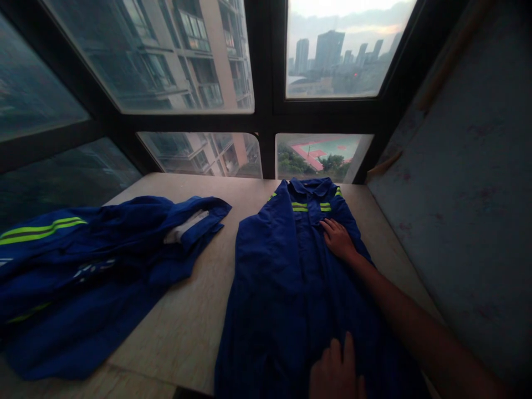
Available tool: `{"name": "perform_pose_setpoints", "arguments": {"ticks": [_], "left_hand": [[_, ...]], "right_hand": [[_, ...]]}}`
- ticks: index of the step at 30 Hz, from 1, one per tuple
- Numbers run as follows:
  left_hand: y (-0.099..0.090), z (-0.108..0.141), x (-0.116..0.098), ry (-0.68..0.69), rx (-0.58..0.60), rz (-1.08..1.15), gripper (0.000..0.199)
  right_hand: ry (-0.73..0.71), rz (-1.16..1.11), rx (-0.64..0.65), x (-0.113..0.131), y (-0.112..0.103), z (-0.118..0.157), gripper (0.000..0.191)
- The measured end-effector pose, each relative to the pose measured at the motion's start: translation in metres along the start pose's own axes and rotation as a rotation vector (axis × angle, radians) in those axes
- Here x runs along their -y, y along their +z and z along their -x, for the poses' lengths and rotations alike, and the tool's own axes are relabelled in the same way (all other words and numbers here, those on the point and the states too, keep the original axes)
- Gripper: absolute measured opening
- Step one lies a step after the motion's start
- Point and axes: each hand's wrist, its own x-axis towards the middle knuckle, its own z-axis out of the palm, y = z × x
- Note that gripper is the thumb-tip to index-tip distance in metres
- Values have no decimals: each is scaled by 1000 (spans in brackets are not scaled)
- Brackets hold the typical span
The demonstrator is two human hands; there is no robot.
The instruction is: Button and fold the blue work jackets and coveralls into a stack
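A blue jacket (270, 266) with yellow-green reflective stripes lies front side up on the pale ledge, its collar toward the window. My right hand (337, 238) rests on the jacket's chest, just below the stripe on the right, with its fingers extended and apart. Lower down, at the bottom edge of the view, my left hand (334, 371) lies over the jacket's lower front, fingers stretched forward. Neither hand visibly grips the cloth. The jacket's lower end runs out of view.
A second blue garment (124, 266) with reflective stripes lies crumpled on the left of the pale ledge (187, 321). Dark-framed windows (266, 122) border the far side and the left. A wall (469, 183) stands close on the right.
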Motion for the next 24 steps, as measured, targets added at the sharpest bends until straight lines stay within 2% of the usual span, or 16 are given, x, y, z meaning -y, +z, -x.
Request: {"name": "perform_pose_setpoints", "arguments": {"ticks": [3,6,9,10,12,15,17,20,24], "left_hand": [[-16,13,21,77,-115,-34,66],[-40,35,68,96,-359,-61,56],[-62,59,120,-59,-580,-111,44],[-66,66,135,-132,-598,-123,42],[-70,77,154,-234,-543,-121,43],[-71,83,161,-272,-413,-67,48],[-72,83,157,-288,-387,-14,50],[-77,82,153,-303,-422,78,51],[-75,85,161,-294,-559,130,49]], "right_hand": [[1,-18,-9,-11,-5,2,48],[7,-53,-39,-19,-9,4,48],[38,-152,-147,-22,-12,7,45],[52,-183,-188,-22,-13,8,43],[78,-214,-251,-16,-14,8,41],[70,-222,-293,5,-16,7,39],[27,-235,-282,27,-18,4,38],[-36,-253,-185,68,-23,-2,38],[-106,-258,-24,129,-26,-18,38]]}}
